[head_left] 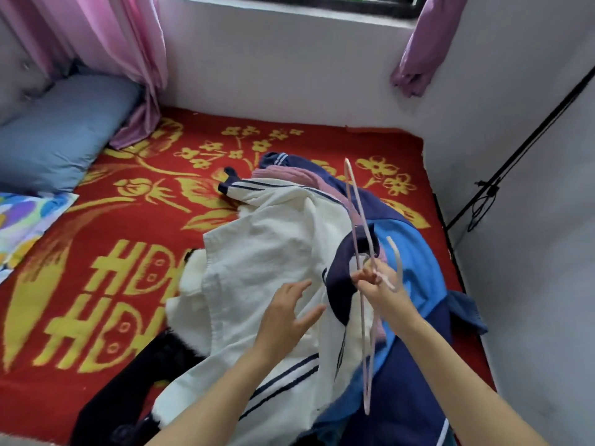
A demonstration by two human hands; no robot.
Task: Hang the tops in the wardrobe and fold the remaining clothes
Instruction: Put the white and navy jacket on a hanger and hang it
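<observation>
A heap of clothes lies on the red and yellow blanket point(135, 194). On top is a white top point(267, 252) with navy stripes and a navy collar. Beneath it lie a blue and navy garment point(415, 252), a pink garment point(299, 175) and a black garment point(128, 394). My right hand point(383, 291) grips a pale pink hanger point(360, 220) near its hook, held edge-on above the pile. My left hand point(286, 313) hovers with spread, straight fingers just over the white top, left of the navy collar.
A blue pillow point(58, 130) lies at the bed's far left, with a patterned cloth point(22, 220) beside it. Pink curtains point(128, 59) hang at the back left. White walls close in behind and on the right, where a black rod point(521, 140) leans.
</observation>
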